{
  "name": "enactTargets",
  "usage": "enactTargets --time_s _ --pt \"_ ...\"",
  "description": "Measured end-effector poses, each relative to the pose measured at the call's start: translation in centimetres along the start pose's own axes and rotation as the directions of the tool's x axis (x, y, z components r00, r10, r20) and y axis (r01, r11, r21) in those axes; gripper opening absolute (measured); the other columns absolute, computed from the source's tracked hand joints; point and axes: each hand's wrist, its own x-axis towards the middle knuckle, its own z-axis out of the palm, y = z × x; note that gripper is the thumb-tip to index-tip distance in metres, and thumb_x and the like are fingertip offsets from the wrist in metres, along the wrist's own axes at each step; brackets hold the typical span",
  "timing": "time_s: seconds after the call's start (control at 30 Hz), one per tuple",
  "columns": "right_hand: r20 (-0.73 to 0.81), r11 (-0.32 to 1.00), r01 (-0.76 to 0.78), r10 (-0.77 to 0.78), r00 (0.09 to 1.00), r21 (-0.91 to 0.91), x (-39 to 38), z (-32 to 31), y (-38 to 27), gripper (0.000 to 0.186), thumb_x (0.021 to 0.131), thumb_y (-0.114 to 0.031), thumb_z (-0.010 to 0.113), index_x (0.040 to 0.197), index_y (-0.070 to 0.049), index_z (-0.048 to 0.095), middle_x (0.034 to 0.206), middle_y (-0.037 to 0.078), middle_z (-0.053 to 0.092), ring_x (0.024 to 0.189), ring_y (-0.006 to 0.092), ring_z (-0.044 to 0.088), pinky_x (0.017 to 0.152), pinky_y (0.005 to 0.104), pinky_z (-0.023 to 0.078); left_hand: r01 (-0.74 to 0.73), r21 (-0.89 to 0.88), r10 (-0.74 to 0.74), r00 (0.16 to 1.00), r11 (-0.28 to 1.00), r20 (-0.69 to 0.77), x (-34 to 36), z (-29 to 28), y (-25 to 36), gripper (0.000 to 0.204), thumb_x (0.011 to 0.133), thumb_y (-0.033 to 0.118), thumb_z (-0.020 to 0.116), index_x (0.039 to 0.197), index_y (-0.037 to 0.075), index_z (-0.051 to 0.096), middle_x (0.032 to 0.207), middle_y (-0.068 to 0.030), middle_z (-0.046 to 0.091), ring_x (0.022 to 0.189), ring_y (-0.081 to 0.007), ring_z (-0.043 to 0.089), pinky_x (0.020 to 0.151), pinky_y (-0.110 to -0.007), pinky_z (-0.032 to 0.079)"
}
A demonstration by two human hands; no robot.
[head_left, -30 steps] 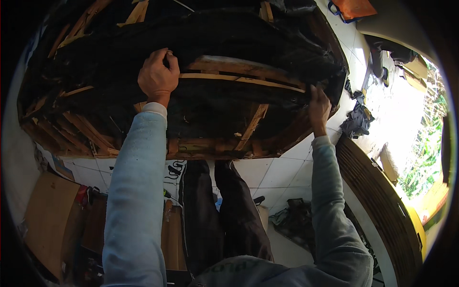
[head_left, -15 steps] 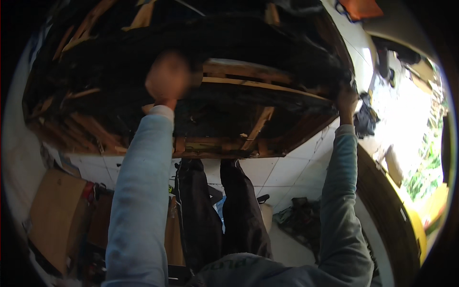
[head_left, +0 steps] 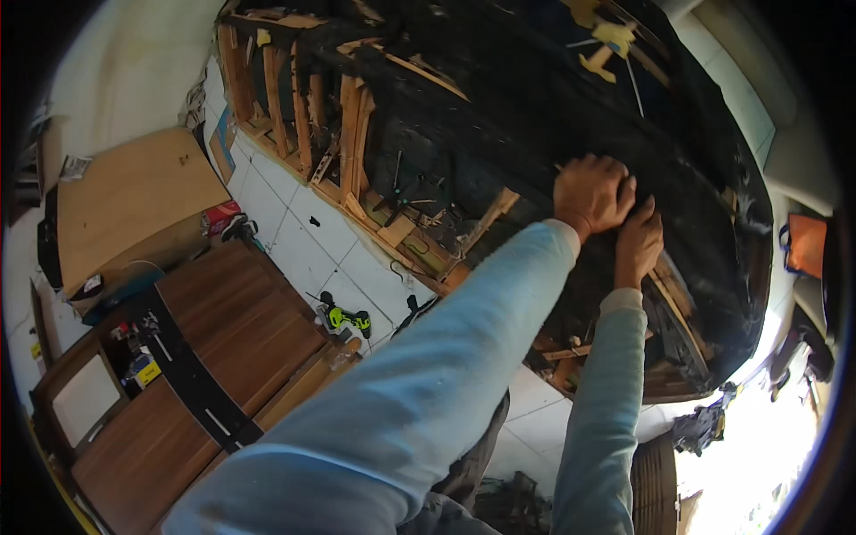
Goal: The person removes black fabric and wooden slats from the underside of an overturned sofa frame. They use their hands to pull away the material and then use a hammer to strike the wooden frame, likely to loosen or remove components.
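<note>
Black fabric [head_left: 526, 125] is stretched over the underside of a large wooden furniture frame [head_left: 355, 134] and is torn open in several places. My left hand [head_left: 593, 192] is closed, knuckles up, with its fingers curled into the fabric. Just to its right and nearer to me, my right hand [head_left: 640, 245] is also closed on the fabric, beside a gap where a wooden slat [head_left: 673, 303] shows. The fingertips of both hands are partly hidden. Inside the open part of the frame, a screwdriver [head_left: 398, 169] is among dark tools and wood scraps.
On the tiled floor [head_left: 299, 236] at left is a green-and-black power drill [head_left: 343, 319]. A brown wooden cabinet [head_left: 236, 312] lies nearby, with a cardboard box [head_left: 138, 201] behind it. A yellow-handled tool [head_left: 611, 45] rests on the frame's far part. An orange item [head_left: 805, 245] is at right.
The view has swung round, showing more of the floor at left. My left hand, blurred before, is now closed beside my right. My right hand has left the frame's right edge.
</note>
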Motion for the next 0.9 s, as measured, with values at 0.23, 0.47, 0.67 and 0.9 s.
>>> enactTargets --time_s 0.23,0.47,0.67,0.9 --pt "-0.085 0.985 0.131 -0.142 0.986 -0.116 -1.4 0.6 -0.6 0.051 0.107 -0.043 0.047 0.099 -0.001 0.074 0.102 0.022 0.074 0.091 0.0462 0.069 0.074 0.056 0.053 -0.227 -0.385 0.089 0.935 0.894 -0.344 -0.1 -5.1 -3.1 0.013 0.089 0.019 0.068 0.1 0.012 0.071 0.11 -0.0121 0.068 0.108 -0.0342 0.064 0.095 -0.047 0.049" --pt "-0.178 0.956 0.207 -0.245 0.953 -0.208 -2.1 1.3 -1.1 0.051 0.107 -0.041 0.047 0.092 0.001 0.072 0.095 0.024 0.073 0.083 0.047 0.069 0.071 0.0574 0.052 0.543 -0.437 -0.694 0.5 0.717 -0.517 1.3 -15.6 -25.3 0.065 0.099 0.041 0.065 0.138 -0.009 0.049 0.143 -0.03 0.051 0.136 -0.0474 0.047 0.115 -0.05 0.035" --pt "-0.146 0.966 0.154 -0.187 0.972 -0.209 -1.5 0.9 -0.2 0.057 0.107 -0.047 0.045 0.098 0.002 0.074 0.096 0.028 0.073 0.087 0.0497 0.069 0.073 0.0584 0.052 0.634 -0.574 -0.835 0.521 0.518 -0.178 3.7 -18.5 -29.4 0.059 0.103 0.047 0.061 0.126 -0.007 0.059 0.116 -0.0251 0.068 0.113 -0.039 0.064 0.098 -0.047 0.046" --pt "-0.187 0.951 0.24 -0.276 0.943 -0.196 -0.9 1.0 0.6 0.046 0.107 -0.035 0.05 0.085 0.001 0.068 0.089 0.023 0.071 0.078 0.0451 0.068 0.066 0.0561 0.052 0.766 -0.288 -0.8 0.601 0.575 0.001 5.2 -21.2 -25.7 0.067 0.11 0.051 0.037 0.121 -0.008 0.066 0.125 -0.0295 0.067 0.116 -0.0469 0.061 0.098 -0.049 0.045"
